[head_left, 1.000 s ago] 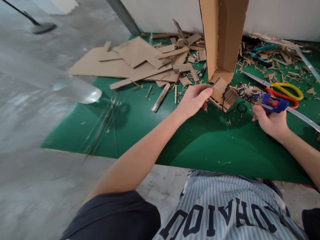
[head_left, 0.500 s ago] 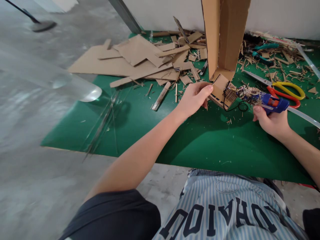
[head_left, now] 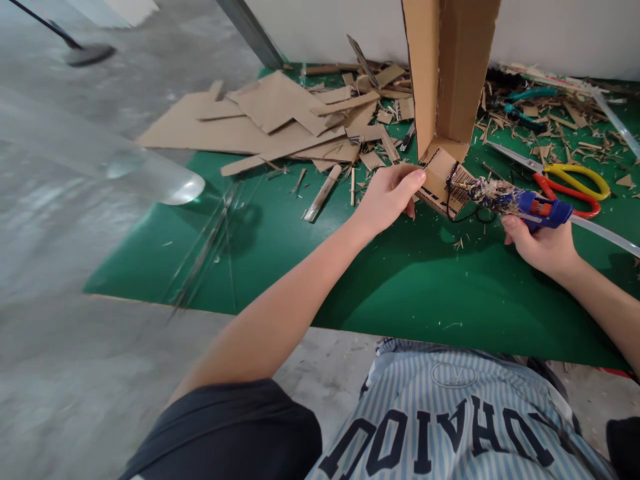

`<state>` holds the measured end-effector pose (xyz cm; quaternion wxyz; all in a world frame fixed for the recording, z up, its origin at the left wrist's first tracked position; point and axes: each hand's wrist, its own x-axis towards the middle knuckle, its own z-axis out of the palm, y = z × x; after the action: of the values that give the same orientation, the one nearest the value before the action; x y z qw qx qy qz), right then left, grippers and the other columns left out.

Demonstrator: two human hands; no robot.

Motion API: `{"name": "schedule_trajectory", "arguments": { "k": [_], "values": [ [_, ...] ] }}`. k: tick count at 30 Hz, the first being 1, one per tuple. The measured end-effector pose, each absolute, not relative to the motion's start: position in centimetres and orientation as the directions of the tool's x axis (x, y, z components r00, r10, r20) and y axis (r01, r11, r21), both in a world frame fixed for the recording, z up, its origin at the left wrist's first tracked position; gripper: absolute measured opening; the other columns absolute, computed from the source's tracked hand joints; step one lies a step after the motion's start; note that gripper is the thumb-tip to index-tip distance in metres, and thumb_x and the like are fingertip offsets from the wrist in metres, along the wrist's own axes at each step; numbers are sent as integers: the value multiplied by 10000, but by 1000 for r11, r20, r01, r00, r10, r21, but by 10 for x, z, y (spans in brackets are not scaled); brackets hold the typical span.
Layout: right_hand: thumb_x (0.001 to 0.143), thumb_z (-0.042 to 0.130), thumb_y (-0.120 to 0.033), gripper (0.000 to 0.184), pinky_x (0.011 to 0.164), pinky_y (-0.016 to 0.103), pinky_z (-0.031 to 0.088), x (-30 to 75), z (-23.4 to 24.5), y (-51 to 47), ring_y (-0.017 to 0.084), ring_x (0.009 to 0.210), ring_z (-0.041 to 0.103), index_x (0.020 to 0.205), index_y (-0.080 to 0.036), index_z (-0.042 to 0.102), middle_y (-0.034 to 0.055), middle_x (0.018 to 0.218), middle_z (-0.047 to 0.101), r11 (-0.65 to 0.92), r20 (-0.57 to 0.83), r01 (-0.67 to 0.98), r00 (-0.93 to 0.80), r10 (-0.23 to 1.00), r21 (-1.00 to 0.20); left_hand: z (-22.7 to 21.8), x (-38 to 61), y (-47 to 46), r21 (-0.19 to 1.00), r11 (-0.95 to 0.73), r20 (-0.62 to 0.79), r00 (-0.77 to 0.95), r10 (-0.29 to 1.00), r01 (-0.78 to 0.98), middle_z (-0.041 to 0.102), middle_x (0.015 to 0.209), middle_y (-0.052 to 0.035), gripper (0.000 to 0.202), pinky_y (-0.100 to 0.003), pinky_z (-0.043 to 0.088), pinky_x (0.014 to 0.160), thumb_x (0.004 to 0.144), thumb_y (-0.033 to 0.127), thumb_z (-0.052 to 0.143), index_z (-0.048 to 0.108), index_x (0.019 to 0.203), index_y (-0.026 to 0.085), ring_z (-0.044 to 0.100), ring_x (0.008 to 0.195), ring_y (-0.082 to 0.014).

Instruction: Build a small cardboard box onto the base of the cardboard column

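My left hand [head_left: 393,197] is closed on the left edge of a small cardboard piece [head_left: 434,175], thumb on top and fingers beneath. Black cord [head_left: 449,200] lies over that piece, with a loose loop beside it. In my right hand [head_left: 543,243] is a blue hot glue gun [head_left: 543,208], its front half crusted with stringy glue and cardboard bits. The nozzle points left and meets the cord at the right part of the cardboard; whether it touches is hard to tell. A clear glue stick [head_left: 607,233] sticks out of the gun's back.
Behind the piece stands a tall folded cardboard column [head_left: 453,73]. Scissors [head_left: 575,180] with red and yellow handles lie beyond the gun. Cardboard sheets and strips [head_left: 280,110] cover the back left, and teal-handled pliers [head_left: 525,115] lie among scraps on the green table [head_left: 400,287].
My right hand has brought the glue gun slightly left, its nozzle further over the cardboard piece. My left hand and the cardboard have stayed almost still.
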<state>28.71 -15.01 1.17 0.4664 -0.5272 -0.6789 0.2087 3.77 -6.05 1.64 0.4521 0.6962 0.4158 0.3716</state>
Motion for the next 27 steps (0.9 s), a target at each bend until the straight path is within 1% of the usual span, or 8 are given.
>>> {"name": "schedule_trajectory", "arguments": {
  "k": [6, 11, 16, 21, 24, 27],
  "values": [
    [852, 688, -623, 476, 421, 304, 447, 287, 14, -150, 150, 442, 520, 593, -251, 543, 17, 517, 547, 371, 420, 527, -29, 907, -764, 18, 38, -62, 935, -254, 143, 392, 909, 248, 508, 551, 33, 622, -201, 354, 412, 828, 807, 554, 548, 756, 190, 545, 401, -88],
    [836, 694, -650, 490, 433, 304, 461, 288, 15, -150, 160, 474, 548, 597, -250, 540, 21, 518, 546, 360, 407, 537, -35, 913, -763, 18, 37, -62, 936, -246, 134, 389, 912, 253, 527, 558, 25, 670, -202, 346, 415, 797, 859, 554, 544, 758, 190, 535, 407, -86],
    [826, 716, -633, 474, 416, 301, 442, 287, 14, -150, 147, 442, 514, 604, -249, 549, 19, 519, 546, 366, 410, 508, -29, 912, -780, 18, 37, -61, 943, -229, 127, 375, 918, 241, 540, 593, 17, 700, -212, 352, 407, 757, 883, 581, 545, 751, 184, 536, 399, -86],
    [814, 701, -685, 500, 431, 305, 462, 286, 13, -150, 156, 456, 532, 627, -248, 548, 15, 524, 542, 343, 393, 509, -10, 920, -790, 18, 37, -61, 936, -238, 127, 381, 916, 260, 543, 582, 17, 667, -207, 361, 425, 804, 851, 559, 565, 791, 184, 543, 419, -85],
    [823, 706, -667, 490, 443, 301, 458, 288, 11, -150, 153, 475, 540, 624, -244, 558, 16, 541, 551, 349, 397, 520, -21, 918, -780, 17, 37, -62, 935, -239, 127, 380, 916, 263, 549, 583, 15, 666, -204, 357, 422, 817, 849, 545, 568, 806, 184, 535, 421, -81],
    [826, 719, -652, 435, 450, 298, 455, 293, 4, -150, 148, 483, 545, 726, -240, 620, 11, 590, 598, 323, 377, 503, 5, 926, -801, 16, 37, -62, 942, -225, 120, 376, 919, 248, 561, 589, 14, 692, -202, 363, 414, 786, 876, 561, 570, 804, 184, 524, 414, -79]
  ]
}}
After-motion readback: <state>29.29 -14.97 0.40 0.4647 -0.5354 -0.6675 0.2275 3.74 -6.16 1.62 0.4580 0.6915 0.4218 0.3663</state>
